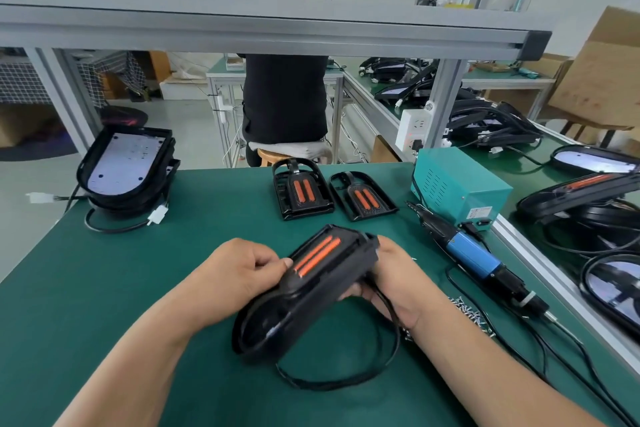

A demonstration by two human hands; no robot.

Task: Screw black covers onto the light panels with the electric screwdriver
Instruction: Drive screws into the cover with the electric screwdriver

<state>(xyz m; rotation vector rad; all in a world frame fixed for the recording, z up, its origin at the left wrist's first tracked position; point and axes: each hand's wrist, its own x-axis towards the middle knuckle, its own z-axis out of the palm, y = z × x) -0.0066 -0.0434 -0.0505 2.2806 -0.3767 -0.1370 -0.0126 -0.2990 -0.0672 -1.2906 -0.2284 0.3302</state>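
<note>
Hanging tilted just above the mat [138, 288], the panel [263, 326] with its cover [341, 255] is held at both sides: left hand [239, 274] pinching its edge, right hand [391, 281] curled under it. Screwdriver [474, 253] lies right, two more covers [301, 191] beyond.

green bench, loaded along its far and right sides

the bench [180, 253] is topped with a dark green mat. at its far left corner sits a stack of light panels [126, 166], white face up, with leads and white plugs trailing on the mat. near the far edge two black covers [303, 189] lie side by side, orange strips up. right of them stands a teal power box [457, 184]. in front of it the electric screwdriver [474, 253] lies on its side, loose screws [467, 310] near it. a black cable [346, 382] loops on the near mat.
</note>
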